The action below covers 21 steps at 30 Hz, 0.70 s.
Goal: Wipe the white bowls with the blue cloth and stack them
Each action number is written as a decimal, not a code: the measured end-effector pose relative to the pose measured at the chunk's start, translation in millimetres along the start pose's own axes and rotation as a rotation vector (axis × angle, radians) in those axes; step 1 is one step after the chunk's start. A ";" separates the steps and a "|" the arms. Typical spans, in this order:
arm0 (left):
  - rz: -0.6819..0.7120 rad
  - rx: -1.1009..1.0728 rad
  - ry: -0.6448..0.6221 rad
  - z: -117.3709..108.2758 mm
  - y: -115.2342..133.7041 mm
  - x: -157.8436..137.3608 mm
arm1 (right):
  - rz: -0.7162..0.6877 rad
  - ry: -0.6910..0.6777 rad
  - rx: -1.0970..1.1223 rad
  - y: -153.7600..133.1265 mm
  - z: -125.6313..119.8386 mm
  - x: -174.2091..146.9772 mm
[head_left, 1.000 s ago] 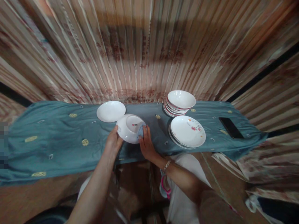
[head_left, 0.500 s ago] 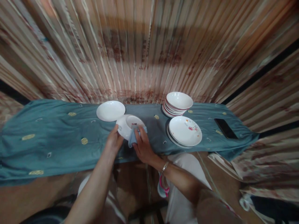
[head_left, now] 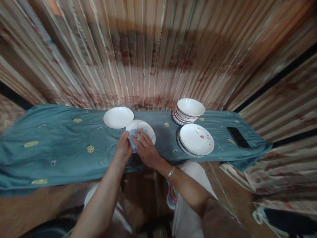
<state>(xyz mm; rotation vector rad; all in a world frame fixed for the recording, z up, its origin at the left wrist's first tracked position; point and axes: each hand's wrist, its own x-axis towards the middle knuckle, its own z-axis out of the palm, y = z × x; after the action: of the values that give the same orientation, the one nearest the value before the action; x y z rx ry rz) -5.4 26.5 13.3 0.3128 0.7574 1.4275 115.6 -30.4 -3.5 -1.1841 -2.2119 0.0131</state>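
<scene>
My left hand (head_left: 124,146) is closed on the left edge of a white plate (head_left: 149,129), whose underside with its round foot ring faces me. The plate is tilted and raised over the front part of the table. With fingers stretched over it, my right hand (head_left: 146,150) presses a light blue cloth (head_left: 133,140) against the plate's left part. Just behind, another white plate (head_left: 118,117) lies on the tablecloth. To the right is a short stack of plates (head_left: 195,138), the top one with a red and orange flower print.
Behind the flowered plates stands a stack of white bowls (head_left: 190,108) with red rims. A black phone (head_left: 238,137) lies farther right. The green tablecloth (head_left: 64,145) with pineapple prints covers the narrow table, and a pleated curtain (head_left: 148,59) hangs behind.
My right hand has slid the cloth leftward over the plate, towards my left hand. The plate has shifted slightly to the right; my left hand keeps its hold.
</scene>
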 end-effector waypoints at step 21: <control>-0.014 0.129 -0.108 15.0 9.0 -22.6 | 0.206 0.046 0.173 26.5 -4.8 34.5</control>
<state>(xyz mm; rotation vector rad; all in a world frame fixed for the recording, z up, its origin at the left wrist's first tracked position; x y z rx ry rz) -2.0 9.8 36.2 0.4802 0.7629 1.3403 124.1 10.2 10.6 -1.2951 -1.9960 0.2535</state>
